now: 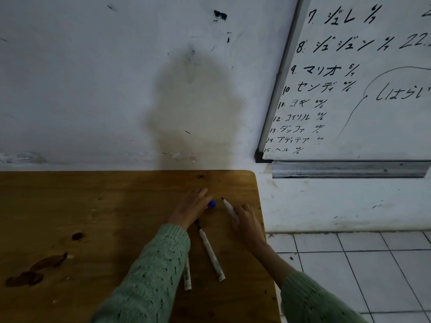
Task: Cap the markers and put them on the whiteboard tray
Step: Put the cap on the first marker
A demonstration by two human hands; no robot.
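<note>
My right hand (247,220) grips the uncapped white marker (229,209); left hand (193,206) loosely covers the small blue plastic cap (212,203). Align tip, press straight.

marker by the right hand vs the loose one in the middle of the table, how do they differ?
The marker by the right hand lies under that hand's fingers; the middle marker lies free, with no hand on it. The first sits farther back, its tip pointing toward the wall and slightly left; the second sits nearer the person, with more barrel showing. Both are white-barrelled, uncapped and on the wooden table.
</note>
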